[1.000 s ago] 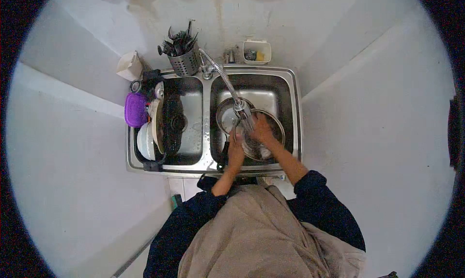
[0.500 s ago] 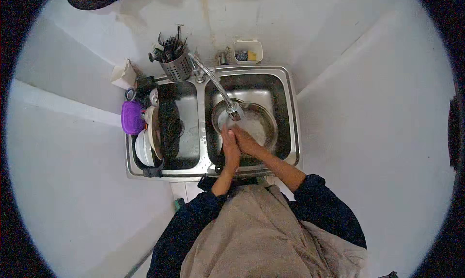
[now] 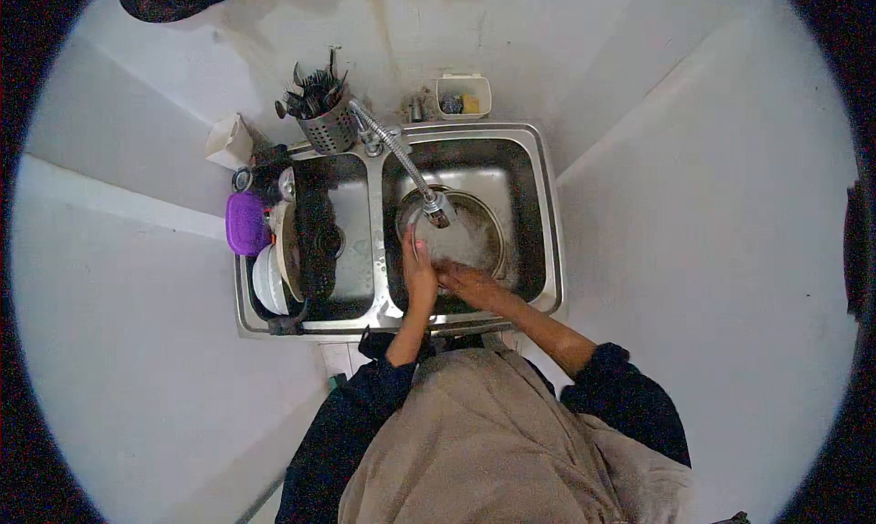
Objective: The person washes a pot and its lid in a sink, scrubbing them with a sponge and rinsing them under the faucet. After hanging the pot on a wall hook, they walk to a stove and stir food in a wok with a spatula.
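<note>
A round metal bowl [image 3: 470,237], wet and cloudy inside, is in the right basin of the sink [image 3: 555,250]. Above its far left part hangs the head of the flexible faucet [image 3: 436,212]. My left hand [image 3: 419,273] is at the bowl's left edge, thumb and fingers on either side of the rim. Close beside it, my right hand [image 3: 470,285] reaches in from the right over the bowl's near rim. Its fingers are bent and partly blurred, and I cannot tell whether they grip anything.
Left of the basins, dishes [image 3: 274,278] and a purple container [image 3: 245,224] stand in a rack. A perforated cutlery holder [image 3: 328,130] sits behind the left basin. A white sponge box [image 3: 464,97] is by the back wall. White walls close in both sides.
My hands, pressed together under the faucet before, have come slightly apart and nearer me. The left has shifted left to the bowl's edge. The bowl has moved a little left.
</note>
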The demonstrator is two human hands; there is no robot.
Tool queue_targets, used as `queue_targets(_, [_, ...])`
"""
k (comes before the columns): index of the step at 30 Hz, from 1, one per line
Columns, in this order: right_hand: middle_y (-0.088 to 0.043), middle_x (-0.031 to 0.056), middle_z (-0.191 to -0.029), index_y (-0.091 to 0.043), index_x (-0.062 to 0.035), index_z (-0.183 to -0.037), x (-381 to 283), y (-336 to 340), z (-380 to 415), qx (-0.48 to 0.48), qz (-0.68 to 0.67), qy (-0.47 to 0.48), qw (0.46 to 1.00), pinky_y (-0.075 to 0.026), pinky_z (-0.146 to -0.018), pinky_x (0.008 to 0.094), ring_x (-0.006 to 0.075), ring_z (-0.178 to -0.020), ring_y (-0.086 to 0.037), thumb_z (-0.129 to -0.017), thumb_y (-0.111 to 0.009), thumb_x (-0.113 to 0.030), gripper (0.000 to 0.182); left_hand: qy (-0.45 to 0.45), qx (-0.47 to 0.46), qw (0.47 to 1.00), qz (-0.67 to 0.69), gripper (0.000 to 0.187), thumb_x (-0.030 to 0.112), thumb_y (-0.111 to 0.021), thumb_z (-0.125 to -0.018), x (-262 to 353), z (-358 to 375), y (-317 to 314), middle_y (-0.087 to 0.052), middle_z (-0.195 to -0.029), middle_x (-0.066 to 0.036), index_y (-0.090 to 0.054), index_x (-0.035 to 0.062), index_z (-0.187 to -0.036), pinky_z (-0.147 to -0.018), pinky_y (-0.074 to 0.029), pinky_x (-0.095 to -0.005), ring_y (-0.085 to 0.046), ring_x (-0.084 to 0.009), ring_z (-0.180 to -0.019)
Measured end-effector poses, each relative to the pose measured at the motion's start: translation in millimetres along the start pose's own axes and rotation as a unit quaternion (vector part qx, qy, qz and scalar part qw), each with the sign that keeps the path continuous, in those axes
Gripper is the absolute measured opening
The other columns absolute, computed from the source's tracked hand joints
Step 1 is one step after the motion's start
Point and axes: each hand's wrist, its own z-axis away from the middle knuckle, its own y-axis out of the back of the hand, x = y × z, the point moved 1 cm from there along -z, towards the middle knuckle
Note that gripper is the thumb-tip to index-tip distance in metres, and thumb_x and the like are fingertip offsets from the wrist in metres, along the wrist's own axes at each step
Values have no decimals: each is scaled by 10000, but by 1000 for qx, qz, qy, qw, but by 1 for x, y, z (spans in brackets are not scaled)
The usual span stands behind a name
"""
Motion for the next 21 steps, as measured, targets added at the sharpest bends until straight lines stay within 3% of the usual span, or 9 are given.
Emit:
queue_targets(1, [-574, 212, -931, -514, 7, -1068, -1, 8, 13, -91, -40, -65, 993, -363, -874, 436, 361, -927, -534, -837, -498, -242, 340, 34, -11, 999, 39, 606, 463, -337, -902, -3, -3, 3, -318, -1348, -166, -283, 35, -1327, -1027, -212, -361, -301, -302, -1244])
queue_targets(4, [-595, 164, -897, -551, -23, -977, -11, 40, 28, -117, 215, -55, 968, -406, -776, 439, 342, -861, -558, -841, -500, -350, 357, 137, -43, 976, 161, 630, 486, -325, -898, -13, -10, 3, -314, -1351, -158, -280, 30, -1330, -1029, -205, -357, -311, -288, -1232])
queue_targets(6, [-600, 147, -863, -559, -32, -929, -6, 46, 28, -44, 190, -150, 969, -426, -709, 414, 341, -798, -560, -840, -508, -347, 331, 201, -68, 948, 239, 647, 501, -318, -896, -19, -17, -1, -311, -1352, -152, -279, 26, -1333, -1030, -201, -354, -318, -278, -1225])
queue_targets(7, [-602, 138, -846, -564, -37, -906, -4, 49, 28, -8, 176, -198, 964, -436, -676, 401, 340, -766, -561, -840, -512, -345, 320, 241, -76, 938, 237, 614, 515, -371, -877, -29, -22, -5, -396, -1291, -104, -322, 85, -1312, -959, -306, -351, -387, -253, -1169])
queue_targets(10, [-606, 115, -785, -571, -34, -906, -2, 66, 27, 180, 4, -252, 951, -443, -642, 352, 293, -706, -574, -851, -514, -311, 288, -32, -163, 978, -126, 574, 433, -291, -919, -74, -44, -24, -329, -1334, -161, -314, 13, -1309, -1021, -222, -381, -335, -294, -1207])
queue_targets(11, [-601, 137, -812, -571, -34, -931, 16, 63, 29, 213, -67, -269, 937, -439, -688, 374, 306, -752, -572, -847, -515, -324, 307, 72, -144, 984, -71, 444, 271, -283, -940, -65, -40, -38, -340, -1315, -189, -327, -10, -1281, -1014, -242, -396, -343, -318, -1196])
queue_targets(14, [-590, 163, -891, -561, -33, -995, 66, 45, 33, 331, -324, -321, 826, -426, -777, 412, 319, -844, -561, -842, -521, -342, 346, -77, -242, 854, -454, 414, 143, -304, -910, -132, -77, -67, -310, -1330, -215, -293, -25, -1289, -1013, -254, -405, -332, -343, -1204])
queue_targets(16, [-586, 127, -942, -539, -36, -1021, 71, 37, 25, 422, -537, -345, 644, -419, -772, 401, 293, -842, -547, -845, -529, -328, 341, -165, -170, 899, -369, 469, 77, -346, -855, -65, -36, -58, -363, -1274, -240, -264, -24, -1306, -969, -311, -416, -376, -392, -1147])
queue_targets(21, [-529, 98, -913, -474, 3, -1004, 35, 51, -13, 438, -523, -302, 666, -466, -718, 386, 224, -794, -556, -863, -478, -111, 181, -279, -143, 893, -322, 496, 51, -404, -821, -122, -18, -50, -404, -1227, -248, -274, -29, -1293, -921, -360, -421, -431, -410, -1081])
